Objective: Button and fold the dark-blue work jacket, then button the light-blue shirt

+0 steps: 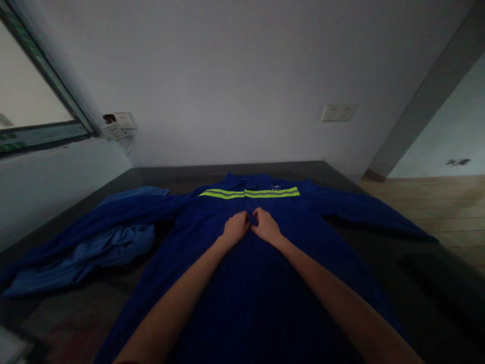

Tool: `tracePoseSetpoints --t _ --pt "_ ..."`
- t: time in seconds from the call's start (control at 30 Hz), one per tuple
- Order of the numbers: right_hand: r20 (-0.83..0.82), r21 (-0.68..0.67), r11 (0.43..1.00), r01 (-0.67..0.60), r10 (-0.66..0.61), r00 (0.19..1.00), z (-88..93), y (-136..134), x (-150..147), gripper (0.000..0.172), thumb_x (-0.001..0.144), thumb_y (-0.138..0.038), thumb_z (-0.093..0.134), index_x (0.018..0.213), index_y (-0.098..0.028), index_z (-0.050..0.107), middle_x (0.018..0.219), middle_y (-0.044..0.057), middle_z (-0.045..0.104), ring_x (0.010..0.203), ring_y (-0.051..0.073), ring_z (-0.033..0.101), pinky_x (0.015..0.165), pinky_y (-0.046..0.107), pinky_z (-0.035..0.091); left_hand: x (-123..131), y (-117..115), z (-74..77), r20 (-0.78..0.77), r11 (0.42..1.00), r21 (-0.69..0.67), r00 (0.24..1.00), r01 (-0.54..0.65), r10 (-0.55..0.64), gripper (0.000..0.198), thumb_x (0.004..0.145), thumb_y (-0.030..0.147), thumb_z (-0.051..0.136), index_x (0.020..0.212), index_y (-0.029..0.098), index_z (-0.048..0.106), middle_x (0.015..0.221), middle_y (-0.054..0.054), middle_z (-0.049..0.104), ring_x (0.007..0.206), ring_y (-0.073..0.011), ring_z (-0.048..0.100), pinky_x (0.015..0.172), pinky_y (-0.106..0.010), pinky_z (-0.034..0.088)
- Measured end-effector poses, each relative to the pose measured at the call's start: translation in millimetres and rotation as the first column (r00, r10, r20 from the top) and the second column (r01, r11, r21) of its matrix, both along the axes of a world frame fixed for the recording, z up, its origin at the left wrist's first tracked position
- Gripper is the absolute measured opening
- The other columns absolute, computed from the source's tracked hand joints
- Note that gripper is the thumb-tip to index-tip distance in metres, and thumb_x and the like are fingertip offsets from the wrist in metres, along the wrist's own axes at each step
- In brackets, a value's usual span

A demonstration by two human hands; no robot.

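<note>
A dark blue work jacket point(212, 283) lies spread flat on a dark table, front up, collar away from me. A yellow-green reflective stripe point(248, 193) crosses its chest. My left hand point(235, 227) and my right hand point(266, 226) meet at the jacket's centre front just below the stripe. Both have their fingers curled and pinched on the cloth of the front opening. The jacket's sleeves stretch out to the left and right.
A lighter blue garment point(113, 242) lies crumpled at the left, partly under the jacket's sleeve. The dark table point(417, 263) ends at the right, beside a tiled floor point(435, 202). Wall sockets point(338, 112) sit on the back wall, and a window point(26, 101) stands at the left.
</note>
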State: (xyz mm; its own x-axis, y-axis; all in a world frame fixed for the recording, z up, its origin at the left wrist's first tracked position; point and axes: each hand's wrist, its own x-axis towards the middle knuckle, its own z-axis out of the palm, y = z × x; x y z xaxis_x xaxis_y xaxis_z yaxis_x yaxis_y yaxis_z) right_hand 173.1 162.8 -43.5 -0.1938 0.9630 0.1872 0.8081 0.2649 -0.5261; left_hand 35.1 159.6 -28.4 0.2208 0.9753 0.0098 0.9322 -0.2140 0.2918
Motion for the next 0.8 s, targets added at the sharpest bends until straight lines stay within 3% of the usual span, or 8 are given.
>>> tracePoseSetpoints --t 0.3,0.43,0.6,0.8 --pt "-0.056 0.038 0.999 -0.003 0.005 0.998 -13.6 4.5 6.2 0.026 0.076 -0.009 0.055 0.100 -0.018 0.057 0.097 0.005 0.061 0.096 0.018 0.055 0.084 0.030 0.041 -5.7 5.1 -0.1 0.044 0.998 -0.051 0.999 0.024 -0.022 0.014 0.087 0.026 0.056 0.100 0.021 0.056 0.101 -0.005 0.066 0.092 -0.0190 0.063 0.072 -0.026 0.047" --pt "-0.066 0.056 0.998 0.000 0.004 0.998 -13.1 7.5 7.9 0.018 0.079 -0.011 0.056 0.094 -0.018 0.063 0.096 0.006 0.065 0.093 0.018 0.058 0.086 0.029 0.042 -4.0 1.5 6.7 -0.042 0.999 -0.011 0.998 0.043 -0.044 0.013 0.087 0.027 0.055 0.099 0.021 0.056 0.103 -0.007 0.065 0.093 -0.0211 0.063 0.073 -0.028 0.047" --pt "-0.247 0.049 0.996 0.077 -0.063 0.967 -11.2 12.7 8.1 0.017 0.077 -0.014 0.057 0.089 -0.019 0.068 0.089 0.004 0.070 0.082 0.017 0.063 0.078 0.028 0.048 -0.3 -2.4 9.1 -0.155 1.000 -0.021 0.988 0.023 -0.026 0.017 0.091 0.032 0.050 0.097 0.019 0.058 0.103 -0.010 0.063 0.092 -0.0225 0.064 0.075 -0.030 0.048" --pt "-0.481 0.027 0.999 0.030 -0.014 0.877 -9.2 14.8 9.5 0.020 0.074 -0.011 0.059 0.086 -0.019 0.072 0.084 0.003 0.074 0.079 0.018 0.068 0.077 0.028 0.053 -1.8 -3.4 4.3 -0.139 0.996 0.060 0.989 0.067 -0.058 0.020 0.093 0.035 0.043 0.102 0.025 0.058 0.102 -0.005 0.062 0.090 -0.0198 0.062 0.072 -0.027 0.047"
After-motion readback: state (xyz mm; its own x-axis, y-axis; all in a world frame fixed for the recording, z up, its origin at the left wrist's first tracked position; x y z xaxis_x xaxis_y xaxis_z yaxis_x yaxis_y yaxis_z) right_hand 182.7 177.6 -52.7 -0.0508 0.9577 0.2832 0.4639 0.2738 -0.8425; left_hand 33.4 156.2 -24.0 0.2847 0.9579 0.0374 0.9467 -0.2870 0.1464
